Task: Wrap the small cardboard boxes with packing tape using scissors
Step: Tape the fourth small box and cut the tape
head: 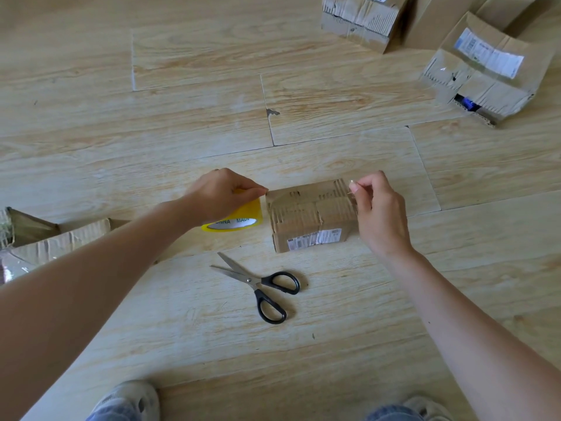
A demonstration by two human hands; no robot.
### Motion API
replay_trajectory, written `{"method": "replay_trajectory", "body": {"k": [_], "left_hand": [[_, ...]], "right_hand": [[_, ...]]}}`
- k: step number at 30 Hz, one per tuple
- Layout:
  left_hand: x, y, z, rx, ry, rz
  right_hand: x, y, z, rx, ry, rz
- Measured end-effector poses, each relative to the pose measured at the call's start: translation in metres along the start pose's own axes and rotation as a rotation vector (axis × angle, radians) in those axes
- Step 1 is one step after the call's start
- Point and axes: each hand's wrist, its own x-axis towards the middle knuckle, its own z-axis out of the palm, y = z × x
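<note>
A small worn cardboard box [312,217] with a white label on its near side lies on the wooden floor. A clear strip of tape runs across its top. My left hand [221,196] holds the yellow tape roll [236,220] just left of the box, fingertips at the box's upper left corner. My right hand [379,211] pinches the free tape end at the box's right top edge. Black-handled scissors [261,284] lie on the floor in front of the box, blades apart.
Several other cardboard boxes [482,71] stand at the back right. A torn, flattened box [54,238] lies at the left edge, partly under my left forearm. My two shoes [133,399] show at the bottom.
</note>
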Motion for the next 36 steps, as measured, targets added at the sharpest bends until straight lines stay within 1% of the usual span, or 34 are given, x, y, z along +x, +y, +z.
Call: {"method": "replay_trajectory", "body": {"k": [6, 9, 12, 17, 23, 27, 33, 36], "left_hand": [[-0.003, 0.001, 0.004, 0.033, 0.019, 0.032], [-0.002, 0.001, 0.006, 0.067, 0.029, 0.014], [-0.003, 0.001, 0.006, 0.108, 0.027, 0.031], [-0.001, 0.006, 0.007, 0.18, -0.012, 0.014], [0.005, 0.007, 0.01, 0.183, -0.01, -0.051], [0.008, 0.005, 0.013, 0.145, 0.003, -0.064], [0.008, 0.001, 0.015, 0.057, -0.069, -0.018], [0.008, -0.003, 0.016, -0.011, -0.103, -0.022]], "right_hand": [[-0.002, 0.0, -0.003, -0.028, 0.016, -0.053], [-0.002, 0.0, -0.003, -0.002, 0.011, -0.014], [-0.002, -0.001, 0.0, 0.015, 0.005, 0.046], [-0.005, 0.003, 0.006, 0.038, -0.04, 0.17], [-0.003, 0.002, 0.009, 0.025, -0.036, 0.212], [-0.002, 0.001, 0.011, -0.004, -0.054, 0.232], [-0.001, 0.002, 0.011, -0.02, -0.066, 0.251], [-0.002, 0.001, 0.01, -0.091, -0.066, 0.214]]}}
